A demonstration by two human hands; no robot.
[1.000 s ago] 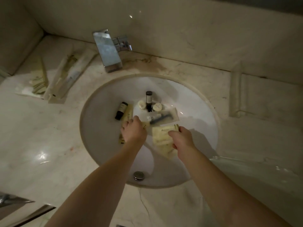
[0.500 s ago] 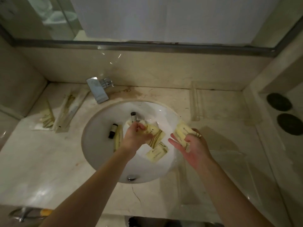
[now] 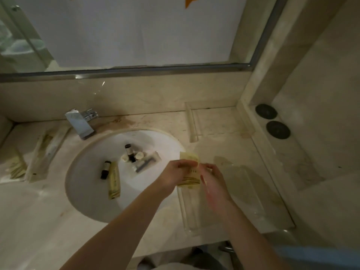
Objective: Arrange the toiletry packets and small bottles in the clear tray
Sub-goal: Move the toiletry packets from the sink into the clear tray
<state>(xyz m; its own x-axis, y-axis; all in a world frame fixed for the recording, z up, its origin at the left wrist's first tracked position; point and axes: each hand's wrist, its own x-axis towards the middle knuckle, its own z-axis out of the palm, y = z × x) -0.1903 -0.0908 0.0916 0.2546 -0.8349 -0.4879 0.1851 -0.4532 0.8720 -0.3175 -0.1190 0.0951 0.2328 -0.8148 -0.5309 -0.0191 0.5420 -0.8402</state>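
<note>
Head view, stock as seen. Yellow packets (image 3: pixel 190 171): a small stack, held between both hands just above the near-left corner of the clear tray (image 3: pixel 253 199), over the right rim of the sink (image 3: pixel 81 191). Left hand (image 3: pixel 176 175): fingers pinched on the stack's left edge. Right hand (image 3: pixel 213 182): fingers closed on its right edge. Clear tray: on the counter (image 3: pixel 39 221) right of the sink; appears to hold nothing yet, though its clear walls make this hard to confirm.

Still in the sink basin: one long yellow packet (image 3: pixel 114 182); one dark bottle (image 3: pixel 105 169) lying beside it; a second dark bottle (image 3: pixel 130 152) upright near the middle; two pale round caps or small jars (image 3: pixel 139 155), kind unclear; one clear sachet (image 3: pixel 147 164) with a dark item inside.

Left end of counter: further packets in a second clear holder (image 3: pixel 41 154), contents indistinct. A third clear tray (image 3: pixel 214 121) stands at the back right.

Progress, judged: early. First stack about to go in; bottles, caps, sachet and long packet remain to be moved.
</note>
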